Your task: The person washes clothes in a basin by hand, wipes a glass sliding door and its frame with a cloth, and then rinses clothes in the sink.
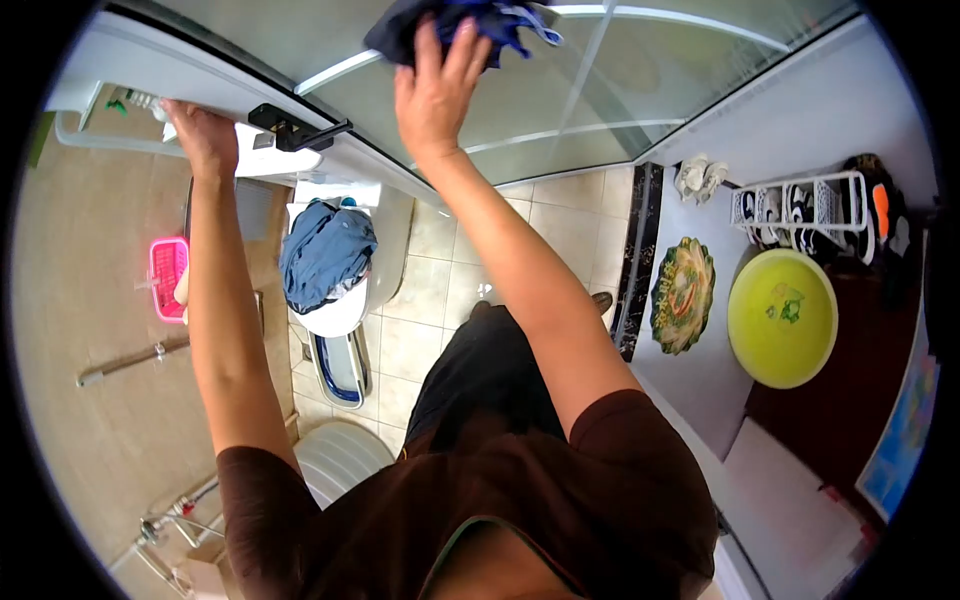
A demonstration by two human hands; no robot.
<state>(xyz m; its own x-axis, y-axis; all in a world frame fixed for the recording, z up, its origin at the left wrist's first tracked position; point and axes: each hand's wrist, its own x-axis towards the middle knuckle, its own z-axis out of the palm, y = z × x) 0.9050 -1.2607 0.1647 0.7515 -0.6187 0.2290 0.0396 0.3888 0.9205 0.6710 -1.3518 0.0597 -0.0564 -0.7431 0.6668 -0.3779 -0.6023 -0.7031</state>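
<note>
My right hand (437,100) presses a dark blue cloth (507,38) with a pale loop against the glass door (545,105). Its fingers are spread over the cloth, and part of the bundle runs out at the top of the view. On the far left, my left hand (203,140) grips the edge of the white door frame, its fingertips partly hidden behind it. A black door handle (298,130) sits on the frame between my two hands.
Blue-grey clothes (328,255) lie piled on the white toilet, above a folded basin (340,368). A pink basket (168,280) hangs at left. To the right are a dark threshold (640,262), a patterned mat (684,296), a yellow-green basin (783,318) and a shoe rack (800,205).
</note>
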